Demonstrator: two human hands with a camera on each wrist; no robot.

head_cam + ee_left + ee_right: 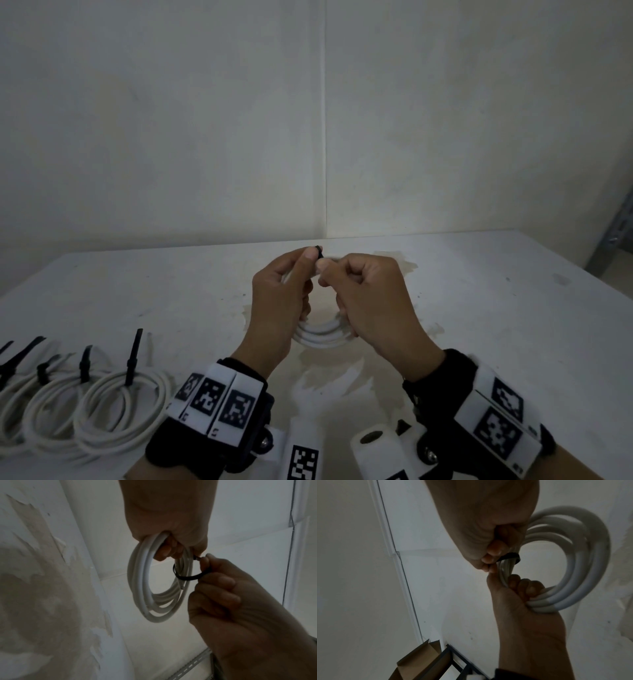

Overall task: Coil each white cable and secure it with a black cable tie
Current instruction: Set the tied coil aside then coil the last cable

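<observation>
Left hand (281, 291) grips the coiled white round cable (145, 582) above the tabletop (479, 308); right hand (370, 301) pinches the thin black plastic cable tie (187, 576) looped around it, at 12 o'clock of the coil.

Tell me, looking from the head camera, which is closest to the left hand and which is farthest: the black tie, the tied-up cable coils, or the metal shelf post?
1. The black cable tie: the left hand pinches it at the fingertips.
2. The finished coils: lying on the table, near left.
3. The metal shelf post: far right, past the table's edge.
</observation>
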